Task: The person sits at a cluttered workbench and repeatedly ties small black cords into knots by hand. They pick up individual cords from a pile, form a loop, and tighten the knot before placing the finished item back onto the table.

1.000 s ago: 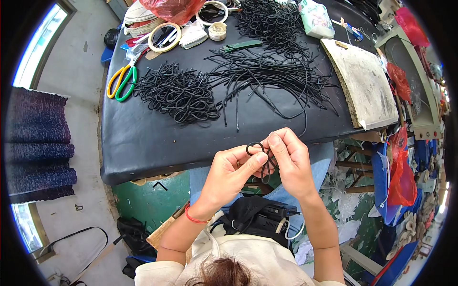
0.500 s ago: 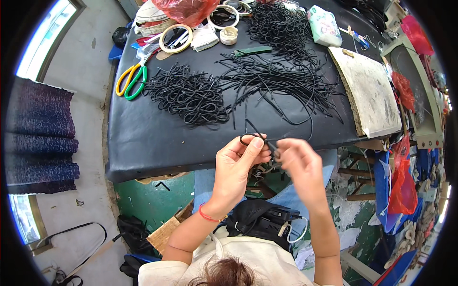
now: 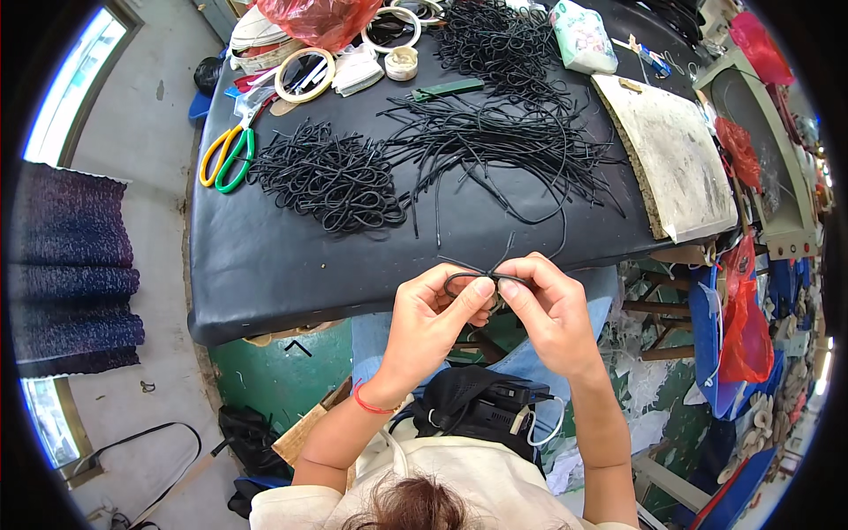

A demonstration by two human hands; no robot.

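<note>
Just in front of the table's near edge, a thin black cord (image 3: 490, 274) is looped into a small bow shape between my two hands. My left hand (image 3: 442, 305) is closed, thumb and index finger pinching the cord near its crossing. On the other side my right hand (image 3: 546, 305) pinches the loop on the right, its thumb close to the left one. Loose cord ends stick up from the crossing. Beyond my hands lies a heap of looped black cords (image 3: 336, 177), and to its right a spread of straight black cords (image 3: 512, 146).
Scissors with yellow and green handles (image 3: 227, 159) lie at the table's left. A green strip (image 3: 449, 89) rests on the cords. Farther back are masking tape rolls (image 3: 305, 74), a red plastic bag (image 3: 318, 19) and a tissue pack (image 3: 583, 37). A worn white board (image 3: 676, 155) stands right.
My right hand has come in from the right and, blurred before, now pinches the cord beside my left hand. A second loop shows on the right. The view has shifted slightly.
</note>
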